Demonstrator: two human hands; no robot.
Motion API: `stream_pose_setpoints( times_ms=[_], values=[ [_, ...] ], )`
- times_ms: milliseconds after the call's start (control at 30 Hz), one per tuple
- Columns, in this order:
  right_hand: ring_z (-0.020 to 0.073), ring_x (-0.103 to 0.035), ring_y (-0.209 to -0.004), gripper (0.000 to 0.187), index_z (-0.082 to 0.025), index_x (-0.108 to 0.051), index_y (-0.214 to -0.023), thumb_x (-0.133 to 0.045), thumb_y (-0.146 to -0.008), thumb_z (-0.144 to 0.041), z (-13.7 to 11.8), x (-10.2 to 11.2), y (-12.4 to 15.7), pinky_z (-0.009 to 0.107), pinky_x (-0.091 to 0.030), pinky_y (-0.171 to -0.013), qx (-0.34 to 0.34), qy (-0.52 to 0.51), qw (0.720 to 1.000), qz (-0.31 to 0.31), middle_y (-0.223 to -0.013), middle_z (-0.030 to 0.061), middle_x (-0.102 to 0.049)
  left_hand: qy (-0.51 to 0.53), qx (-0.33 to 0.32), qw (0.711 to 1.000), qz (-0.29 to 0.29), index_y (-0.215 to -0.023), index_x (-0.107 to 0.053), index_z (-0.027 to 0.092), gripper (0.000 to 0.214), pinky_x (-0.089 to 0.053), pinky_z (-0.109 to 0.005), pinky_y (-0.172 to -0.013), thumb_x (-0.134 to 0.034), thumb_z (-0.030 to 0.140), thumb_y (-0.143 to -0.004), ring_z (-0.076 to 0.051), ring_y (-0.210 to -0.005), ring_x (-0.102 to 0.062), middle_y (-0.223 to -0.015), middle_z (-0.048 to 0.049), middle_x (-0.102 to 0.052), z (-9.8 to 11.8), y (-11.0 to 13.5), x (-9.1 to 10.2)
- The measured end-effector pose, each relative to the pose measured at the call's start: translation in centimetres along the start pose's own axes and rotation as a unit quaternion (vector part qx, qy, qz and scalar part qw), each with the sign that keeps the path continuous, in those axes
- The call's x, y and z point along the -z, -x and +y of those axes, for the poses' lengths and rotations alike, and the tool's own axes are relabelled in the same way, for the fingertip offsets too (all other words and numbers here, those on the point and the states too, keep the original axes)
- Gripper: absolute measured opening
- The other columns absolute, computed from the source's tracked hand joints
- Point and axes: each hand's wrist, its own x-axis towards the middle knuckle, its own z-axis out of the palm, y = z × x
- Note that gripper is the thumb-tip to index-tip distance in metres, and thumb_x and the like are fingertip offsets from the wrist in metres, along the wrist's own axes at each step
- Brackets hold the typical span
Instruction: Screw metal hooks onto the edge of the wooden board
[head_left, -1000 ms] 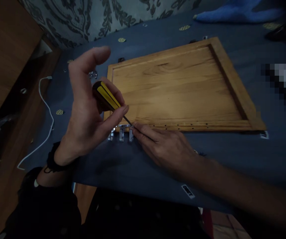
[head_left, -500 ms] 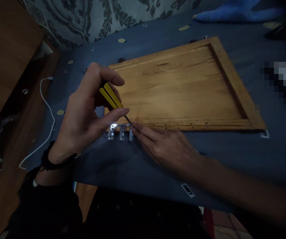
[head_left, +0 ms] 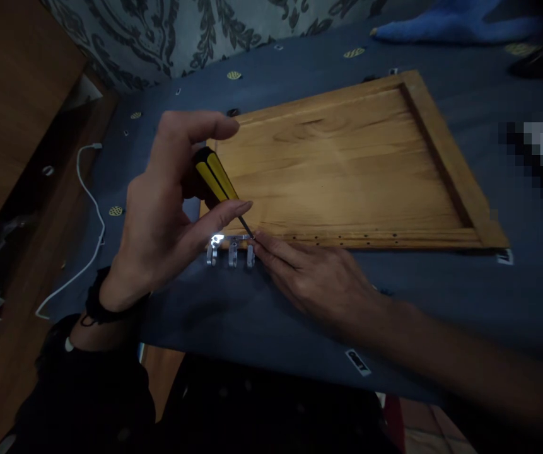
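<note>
In my left hand is a screwdriver with a yellow and black handle, held between thumb and fingers while the index finger stays lifted off it. Its thin shaft slants down to the right, and the tip meets the right end of a shiny metal hook rail. The rail lies along the near edge of a framed wooden panel, its hooks hanging over that edge. Fingertips of my right hand pinch at the rail's right end, beside the screwdriver tip. Whatever lies under the fingertips is hidden.
Small dark holes dot the panel's near strip to the right. The panel lies on a dark blue patterned cloth. A white cable curls at the left, and a blue plush-like thing lies at the back right.
The left index finger has risen and straightened away from the screwdriver handle. The tip stays at the rail's end, and the right hand holds its place. The view has shifted slightly.
</note>
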Motion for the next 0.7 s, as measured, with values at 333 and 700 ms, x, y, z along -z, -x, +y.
stream_pose_setpoints(
  times_ms=[333, 700],
  values=[
    [0.0219, -0.075, -0.093, 0.037, -0.007, -0.067, -0.133, -0.05, -0.1, -0.008, 0.03, -0.06, 0.03, 0.033, -0.062, -0.067, 0.006, -0.009, 1.0, 0.003, -0.136, 0.0143, -0.069, 0.045, 0.051, 0.997, -0.026, -0.127, -0.06, 0.036, 0.037, -0.063, -0.036, -0.072, -0.074, 0.032, -0.093, -0.021, -0.097, -0.07, -0.12, -0.0038, -0.061, 0.87, -0.01, 0.02],
    [0.0213, -0.076, -0.098, 0.036, -0.011, -0.069, -0.131, -0.049, -0.101, -0.008, -0.08, 0.29, -0.18, 0.03, -0.062, -0.069, -0.002, -0.002, 1.0, -0.009, -0.136, 0.0103, -0.07, 0.007, -0.036, 0.999, -0.002, -0.13, -0.065, 0.031, 0.04, -0.065, -0.031, -0.064, -0.076, 0.03, -0.091, -0.017, -0.083, -0.067, -0.114, -0.004, -0.066, 0.61, -0.51, 0.55]
  ],
)
